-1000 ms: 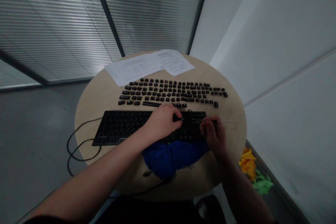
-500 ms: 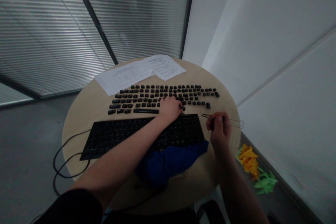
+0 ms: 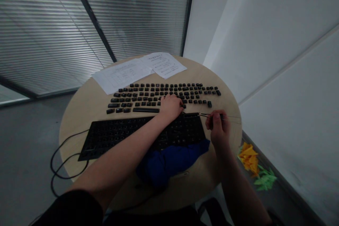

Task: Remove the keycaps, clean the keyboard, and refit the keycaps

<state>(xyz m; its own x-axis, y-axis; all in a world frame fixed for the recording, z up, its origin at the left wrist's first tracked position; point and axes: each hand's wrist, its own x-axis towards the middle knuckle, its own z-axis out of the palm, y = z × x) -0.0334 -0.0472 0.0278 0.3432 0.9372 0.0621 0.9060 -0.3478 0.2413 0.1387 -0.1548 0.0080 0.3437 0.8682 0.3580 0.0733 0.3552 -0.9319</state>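
Observation:
My left hand [image 3: 171,107] reaches over the laid-out keycaps, its fingers bent down at a black keycap [image 3: 184,106] just above the keyboard's top edge. The fingers look closed on this keycap, though the contact is partly hidden. My right hand [image 3: 219,125] is closed around a wire keycap puller [image 3: 205,114], whose wire tips point left at the keyboard's upper right corner. Below both lies a black keyboard [image 3: 113,132], its key area largely stripped of caps, with my left forearm crossing over it. Rows of loose keycaps [image 3: 143,94] fill the table beyond it.
A blue cloth [image 3: 172,164] lies against the keyboard's near edge. Printed papers [image 3: 124,74] rest at the far side of the round wooden table [image 3: 76,113]. A black cable [image 3: 57,162] loops off the left edge. Orange and green paper pieces [image 3: 249,157] sit by the wall.
My right hand has moved slightly left, bringing the puller's tips to the keyboard's upper right corner. The left hand stays at the same keycap. The view has shifted slightly.

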